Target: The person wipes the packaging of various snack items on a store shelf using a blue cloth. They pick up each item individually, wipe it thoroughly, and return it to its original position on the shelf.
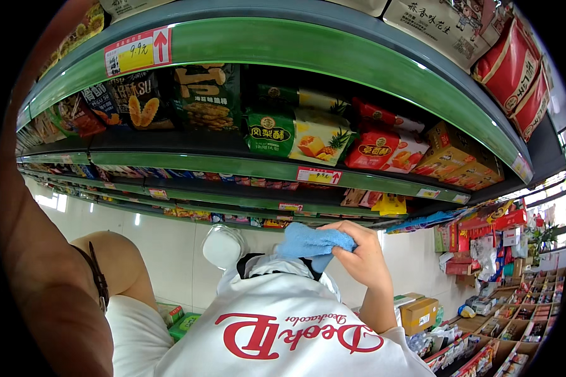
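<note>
My right hand (363, 254) grips a folded light-blue cloth (306, 240) in front of my white shirt, below the edges of the lower shelves. The cloth hangs loosely from the fingers and appears clear of the shelves. My left arm rises large and close along the left rim; its hand is out of view. A brown strap with a buckle (98, 278) crosses bare skin at the left. On the shelf before me lie a green and yellow snack pack (295, 136), a red and white pack (387, 148), dark snack bags (141, 101) and brown boxes (457, 151).
A green shelf edge (283, 40) with a price tag (138, 51) curves across the top, with bags above it. More stocked shelves run below. A white lidded container (222, 247) is near the floor. At right are a cardboard box (419, 315) and compartments of goods (514, 325).
</note>
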Action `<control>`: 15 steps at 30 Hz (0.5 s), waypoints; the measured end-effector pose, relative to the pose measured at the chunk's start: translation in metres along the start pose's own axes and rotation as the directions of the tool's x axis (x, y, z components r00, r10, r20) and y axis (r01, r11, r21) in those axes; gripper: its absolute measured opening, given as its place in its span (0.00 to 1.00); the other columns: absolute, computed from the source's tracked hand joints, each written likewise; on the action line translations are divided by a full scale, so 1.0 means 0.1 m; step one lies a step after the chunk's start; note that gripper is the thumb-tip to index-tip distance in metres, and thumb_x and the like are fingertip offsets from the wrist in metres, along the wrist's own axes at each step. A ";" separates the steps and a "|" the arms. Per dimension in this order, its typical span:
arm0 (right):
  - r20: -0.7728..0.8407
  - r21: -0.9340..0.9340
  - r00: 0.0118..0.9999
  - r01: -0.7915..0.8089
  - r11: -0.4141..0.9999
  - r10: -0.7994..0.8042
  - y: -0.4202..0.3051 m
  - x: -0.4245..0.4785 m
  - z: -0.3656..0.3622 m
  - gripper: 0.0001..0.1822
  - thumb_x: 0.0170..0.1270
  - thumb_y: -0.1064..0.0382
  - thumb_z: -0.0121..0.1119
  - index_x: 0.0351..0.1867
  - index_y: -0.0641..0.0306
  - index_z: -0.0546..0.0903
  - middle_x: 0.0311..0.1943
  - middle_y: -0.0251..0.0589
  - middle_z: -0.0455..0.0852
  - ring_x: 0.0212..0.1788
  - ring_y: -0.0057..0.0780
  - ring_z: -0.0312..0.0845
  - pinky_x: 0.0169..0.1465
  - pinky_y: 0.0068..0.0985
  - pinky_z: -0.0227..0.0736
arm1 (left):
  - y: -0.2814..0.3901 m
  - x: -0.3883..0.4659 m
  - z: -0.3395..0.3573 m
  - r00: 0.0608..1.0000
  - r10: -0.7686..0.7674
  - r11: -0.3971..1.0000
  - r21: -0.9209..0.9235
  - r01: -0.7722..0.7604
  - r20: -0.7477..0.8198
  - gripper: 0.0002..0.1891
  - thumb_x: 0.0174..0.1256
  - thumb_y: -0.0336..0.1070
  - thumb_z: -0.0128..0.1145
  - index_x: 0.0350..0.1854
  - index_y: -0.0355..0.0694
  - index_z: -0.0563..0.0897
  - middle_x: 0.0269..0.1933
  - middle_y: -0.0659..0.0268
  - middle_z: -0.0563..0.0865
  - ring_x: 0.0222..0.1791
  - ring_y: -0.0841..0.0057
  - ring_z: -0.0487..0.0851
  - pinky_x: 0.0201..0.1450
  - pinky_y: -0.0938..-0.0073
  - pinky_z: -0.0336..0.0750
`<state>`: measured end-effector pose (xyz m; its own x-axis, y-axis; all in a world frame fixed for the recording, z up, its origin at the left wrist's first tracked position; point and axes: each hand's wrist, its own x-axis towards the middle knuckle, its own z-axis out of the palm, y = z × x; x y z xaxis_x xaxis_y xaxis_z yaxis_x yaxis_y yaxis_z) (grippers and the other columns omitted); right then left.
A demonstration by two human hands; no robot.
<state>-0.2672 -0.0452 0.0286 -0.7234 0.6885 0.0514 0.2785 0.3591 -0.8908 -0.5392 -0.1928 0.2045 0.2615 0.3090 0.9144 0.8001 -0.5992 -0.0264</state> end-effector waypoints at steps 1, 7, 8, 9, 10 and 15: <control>-0.008 0.018 1.000 -0.015 1.000 0.016 -0.02 -0.01 -0.01 0.17 0.47 0.78 0.54 0.41 0.71 0.84 0.38 0.43 0.87 0.35 0.27 0.81 0.41 0.22 0.73 | -0.01 -0.01 0.01 1.000 -0.003 1.000 -0.006 0.003 -0.004 0.15 0.57 0.30 0.62 0.49 0.38 0.81 0.47 0.57 0.86 0.48 0.62 0.83 0.53 0.67 0.74; -0.191 0.167 0.973 -0.098 0.981 0.130 0.09 -0.10 -0.14 0.09 0.54 0.75 0.58 0.37 0.71 0.83 0.32 0.39 0.87 0.34 0.27 0.82 0.39 0.23 0.75 | -0.12 -0.07 0.13 0.993 -0.093 0.994 -0.066 0.089 -0.069 0.16 0.58 0.31 0.62 0.50 0.37 0.81 0.47 0.55 0.86 0.49 0.60 0.83 0.55 0.66 0.74; -0.227 0.413 0.951 -0.099 0.905 0.208 0.31 -0.14 -0.19 0.08 0.56 0.75 0.57 0.37 0.70 0.83 0.32 0.36 0.87 0.33 0.24 0.81 0.38 0.21 0.74 | -0.15 -0.09 0.18 0.986 -0.143 0.987 -0.088 0.135 -0.085 0.16 0.58 0.31 0.62 0.50 0.37 0.81 0.47 0.54 0.86 0.50 0.60 0.83 0.55 0.65 0.74; -0.286 0.638 0.908 -0.059 0.768 0.307 0.48 -0.21 -0.20 0.07 0.58 0.74 0.57 0.36 0.70 0.84 0.32 0.34 0.86 0.33 0.20 0.80 0.38 0.20 0.74 | -0.28 -0.13 0.41 0.978 -0.197 0.968 -0.170 0.185 -0.061 0.16 0.59 0.31 0.62 0.50 0.37 0.81 0.48 0.54 0.86 0.50 0.60 0.83 0.55 0.65 0.74; -0.363 0.498 0.869 -0.124 0.858 0.336 0.44 -0.16 -0.23 0.07 0.61 0.73 0.56 0.36 0.69 0.85 0.32 0.30 0.85 0.34 0.13 0.78 0.37 0.16 0.72 | -0.33 -0.15 0.59 0.965 -0.261 0.941 -0.221 0.257 0.014 0.16 0.59 0.31 0.62 0.50 0.37 0.81 0.48 0.53 0.86 0.50 0.60 0.83 0.56 0.65 0.74; -0.198 0.609 0.891 -0.215 0.763 0.409 0.54 -0.33 -0.17 0.08 0.67 0.67 0.58 0.40 0.69 0.84 0.35 0.34 0.87 0.38 0.19 0.81 0.44 0.19 0.76 | -0.82 -0.43 1.55 0.784 -0.415 0.877 -0.027 0.480 0.462 0.20 0.67 0.35 0.59 0.60 0.38 0.77 0.61 0.50 0.78 0.62 0.54 0.76 0.64 0.64 0.70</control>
<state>-0.2177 -0.0374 -0.0133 -0.4049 0.8851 -0.2293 -0.0168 -0.2580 -0.9660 -0.5325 -0.0421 0.1041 0.1221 0.8321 0.5410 0.8125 -0.3968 0.4270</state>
